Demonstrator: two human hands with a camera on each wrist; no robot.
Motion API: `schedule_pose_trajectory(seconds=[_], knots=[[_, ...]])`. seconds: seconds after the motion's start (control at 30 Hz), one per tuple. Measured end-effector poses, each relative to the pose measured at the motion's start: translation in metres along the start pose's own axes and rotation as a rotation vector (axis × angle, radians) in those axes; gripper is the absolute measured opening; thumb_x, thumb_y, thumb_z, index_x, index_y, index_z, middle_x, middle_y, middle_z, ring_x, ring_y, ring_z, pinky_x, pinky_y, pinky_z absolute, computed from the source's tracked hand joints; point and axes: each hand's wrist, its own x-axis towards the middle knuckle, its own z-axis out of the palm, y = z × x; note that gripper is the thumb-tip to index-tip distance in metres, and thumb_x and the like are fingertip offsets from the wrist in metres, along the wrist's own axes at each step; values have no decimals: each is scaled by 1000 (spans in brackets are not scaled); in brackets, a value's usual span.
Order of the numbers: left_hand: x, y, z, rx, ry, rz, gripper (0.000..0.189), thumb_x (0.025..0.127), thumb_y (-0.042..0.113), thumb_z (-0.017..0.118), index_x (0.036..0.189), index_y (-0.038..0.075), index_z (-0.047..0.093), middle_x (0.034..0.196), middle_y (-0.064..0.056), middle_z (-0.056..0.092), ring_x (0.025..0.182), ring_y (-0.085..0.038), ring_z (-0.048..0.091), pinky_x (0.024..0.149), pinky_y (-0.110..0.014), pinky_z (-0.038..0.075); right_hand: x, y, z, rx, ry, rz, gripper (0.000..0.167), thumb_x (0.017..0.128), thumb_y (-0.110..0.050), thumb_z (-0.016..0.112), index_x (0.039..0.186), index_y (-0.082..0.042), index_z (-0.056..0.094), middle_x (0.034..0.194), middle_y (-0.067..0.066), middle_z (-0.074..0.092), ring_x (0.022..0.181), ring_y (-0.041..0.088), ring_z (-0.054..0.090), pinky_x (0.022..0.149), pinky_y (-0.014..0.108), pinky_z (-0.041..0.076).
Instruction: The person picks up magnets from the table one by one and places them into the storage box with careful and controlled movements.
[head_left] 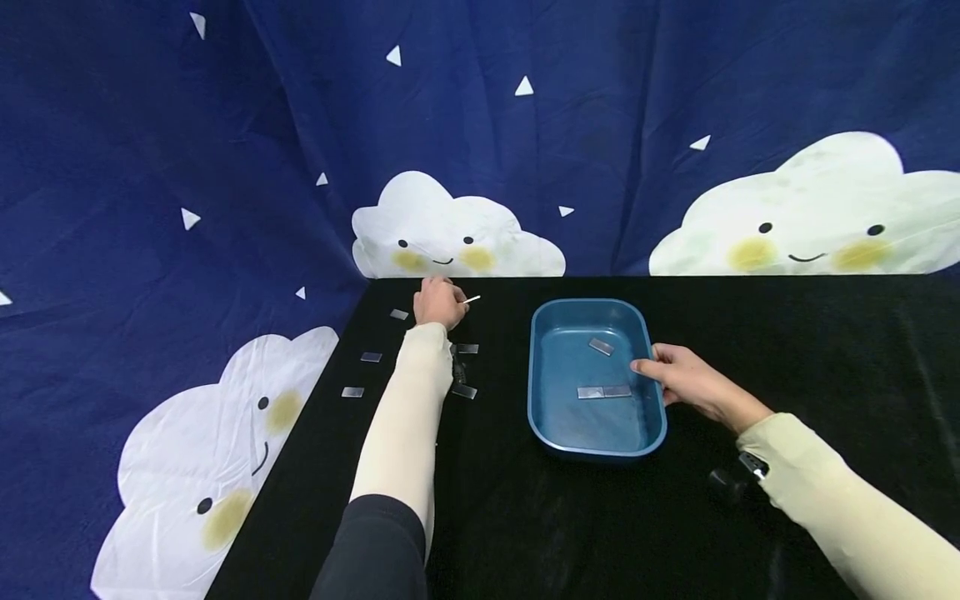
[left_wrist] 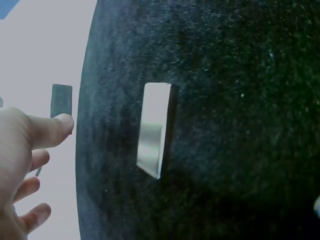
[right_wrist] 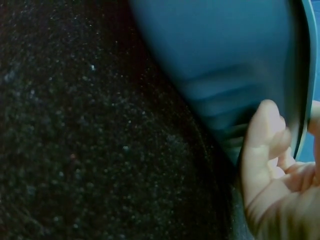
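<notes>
At the far edge of the black table, my left hand (head_left: 441,302) pinches a small thin rectangular plate (head_left: 471,299), which looks pale and edge-on in the head view. The left wrist view shows the thumb against that plate (left_wrist: 61,100), its face dark there. Below the hand, a shiny plate (left_wrist: 154,127) lies on the cloth. My right hand (head_left: 686,379) grips the right rim of a blue plastic basin (head_left: 536,367), thumb over the rim and fingers outside. Inside the basin lie three such plates, one tilted plate (head_left: 602,346) behind two end to end (head_left: 590,392).
Several more plates lie on the black tabletop (head_left: 480,517) around the left forearm: a far-left plate (head_left: 399,314), a near-left plate (head_left: 352,392) and a plate (head_left: 467,348) right of the sleeve. A blue curtain (head_left: 465,125) with clouds hangs behind the table's far edge.
</notes>
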Motion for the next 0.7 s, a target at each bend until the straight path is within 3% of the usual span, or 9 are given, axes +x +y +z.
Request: schedule_pose_trajectory(seconds=[0.33, 0.53, 0.7], knots=[[-11, -4, -20, -51, 40, 90, 14, 90, 28, 71, 96, 18, 80, 132, -4, 61, 129, -27, 47, 103, -49, 42, -1, 0, 6, -89, 140, -16, 28, 100, -36, 54, 100, -8, 49, 103, 12, 60, 81, 19, 69, 72, 35, 60], [-17, -5, -32, -50, 44, 107, 15, 91, 29, 70, 97, 18, 79, 139, -3, 57, 134, -26, 43, 106, -48, 41, -4, -2, 5, -39, 101, -14, 42, 105, -46, 37, 108, -6, 49, 97, 8, 60, 83, 18, 69, 75, 37, 60], [-22, -8, -43, -47, 59, 113, 15, 91, 28, 71, 95, 16, 79, 140, -4, 56, 135, -26, 43, 108, -47, 39, -4, 0, 2, 28, 44, -22, 41, 107, -43, 27, 114, -7, 46, 89, 2, 56, 81, 16, 66, 77, 36, 59]])
